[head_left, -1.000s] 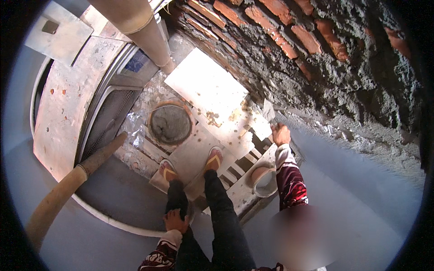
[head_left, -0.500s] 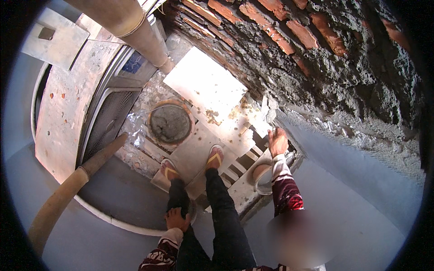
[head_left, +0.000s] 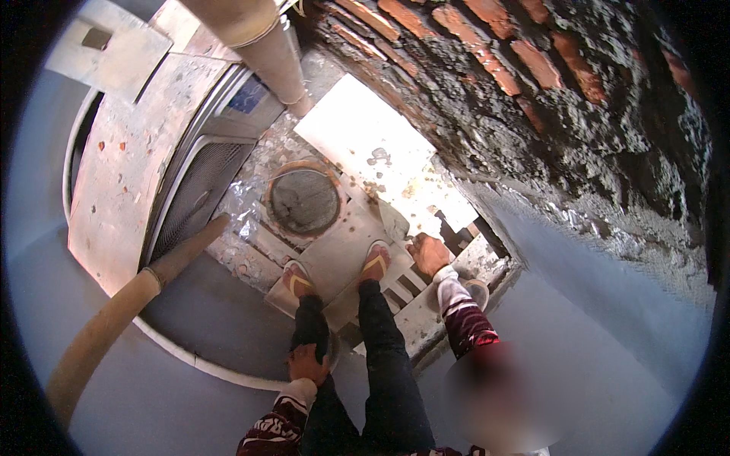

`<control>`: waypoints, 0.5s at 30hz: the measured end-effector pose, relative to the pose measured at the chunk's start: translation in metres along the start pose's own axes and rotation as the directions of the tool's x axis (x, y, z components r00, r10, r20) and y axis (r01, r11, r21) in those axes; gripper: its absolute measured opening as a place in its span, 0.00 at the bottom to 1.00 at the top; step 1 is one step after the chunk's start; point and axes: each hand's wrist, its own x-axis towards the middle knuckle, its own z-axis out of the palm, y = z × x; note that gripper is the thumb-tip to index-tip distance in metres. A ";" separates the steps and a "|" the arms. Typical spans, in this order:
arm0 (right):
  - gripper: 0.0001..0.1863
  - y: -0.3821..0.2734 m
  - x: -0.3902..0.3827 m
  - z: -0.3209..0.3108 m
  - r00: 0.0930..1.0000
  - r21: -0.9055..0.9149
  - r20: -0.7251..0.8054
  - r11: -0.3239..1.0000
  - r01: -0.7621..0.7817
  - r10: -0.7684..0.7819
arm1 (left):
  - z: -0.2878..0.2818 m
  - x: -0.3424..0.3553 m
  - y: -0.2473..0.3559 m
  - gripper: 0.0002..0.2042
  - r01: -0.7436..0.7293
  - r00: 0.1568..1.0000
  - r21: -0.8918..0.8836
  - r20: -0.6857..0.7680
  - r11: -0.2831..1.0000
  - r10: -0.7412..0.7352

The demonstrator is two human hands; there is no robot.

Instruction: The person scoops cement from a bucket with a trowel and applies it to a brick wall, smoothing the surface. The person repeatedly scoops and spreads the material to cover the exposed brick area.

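My right hand point(head_left: 430, 254) is closed round the handle of a trowel, whose grey blade point(head_left: 393, 222) is over the boards in front of my feet. The handle is mostly hidden by my fingers. My left hand point(head_left: 308, 365) lies on my left knee with nothing visible in it, fingers laid over the dark trousers. Ahead of my feet stands a round pan point(head_left: 304, 201) filled with grey mortar. Farther ahead lies a pale board point(head_left: 365, 121), brightly sunlit, with a small dark patch of mortar point(head_left: 378, 156) on it. The brick wall point(head_left: 517, 61) at right carries rough wet mortar.
Bamboo poles point(head_left: 106, 342) cross the left side. An outdoor unit with a grille point(head_left: 201, 197) stands beneath a dusty slab point(head_left: 129, 167). A round bowl point(head_left: 477, 292) is partly behind my right forearm. Gaps show between the slats point(head_left: 403, 289) near my sandalled feet.
My right hand and the trowel have come away from the wall's base, moving left and nearer to me. A dark patch now shows on the pale board. The left hand stays on the knee.
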 end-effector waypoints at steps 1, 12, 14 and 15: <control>0.21 0.000 0.000 0.013 1.000 0.005 0.016 1.000 -0.019 0.019 | -0.004 0.002 0.002 0.30 0.008 1.000 -0.003 0.010 1.000 -0.008; 0.18 -0.012 0.150 0.064 0.952 -0.040 -0.278 0.988 -0.146 0.130 | 0.028 0.001 -0.024 0.31 -0.026 1.000 -0.115 -0.021 0.993 0.023; 0.16 -0.006 0.193 0.062 0.922 -0.105 -0.356 0.974 -0.201 0.152 | 0.028 -0.005 -0.027 0.31 -0.021 0.996 -0.163 -0.084 0.986 0.008; 0.16 -0.009 0.211 0.059 0.913 -0.131 -0.377 0.967 -0.219 0.156 | 0.030 -0.004 -0.029 0.31 -0.006 0.996 -0.168 -0.091 0.986 -0.010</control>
